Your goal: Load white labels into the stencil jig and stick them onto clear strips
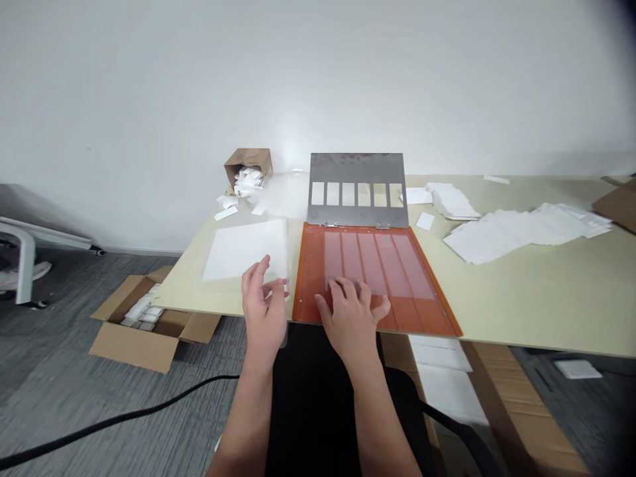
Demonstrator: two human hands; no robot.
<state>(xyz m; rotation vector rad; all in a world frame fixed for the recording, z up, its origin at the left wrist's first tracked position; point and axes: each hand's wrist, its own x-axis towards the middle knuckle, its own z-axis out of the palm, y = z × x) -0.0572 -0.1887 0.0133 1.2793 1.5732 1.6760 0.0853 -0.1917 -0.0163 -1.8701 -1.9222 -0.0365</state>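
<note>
2 bare hands work at the near edge of a pale beige table (521,311). The right hand (350,317) lies flat and open, palm down, on 1 orange board (311,278), a smooth rigid rectangle with small holes along its rim. It grips nothing, and its fingertips rest on the near ends of the 5 translucent strips (382,262), long, narrow and milky, which lie side by side down the middle of the board.

The left hand (263,306) is half open, with its fingers loosely curled at the near right corner of 1 white sheet (243,248). The sheet is thin, square and blurred, and it lies just left of the board. Thumb and fingers touch that corner, but I cannot tell whether they pinch it.

Hinged to the board's far edge stands 1 grey metal flap (358,169), dull and speckled, tilted up, with 6 small rectangular windows (348,193) cut in a row.

Behind the sheet 1 small cardboard box (251,159) lies on its side, and small white cards (233,195) spill out of it. To the right are 2 loose piles of white paper, one small (452,200) and one wide and fanned (521,228). On the grey carpet at the left sits 1 open cardboard carton (134,341) with white pieces inside, and 1 black cable (124,417) runs past it
</note>
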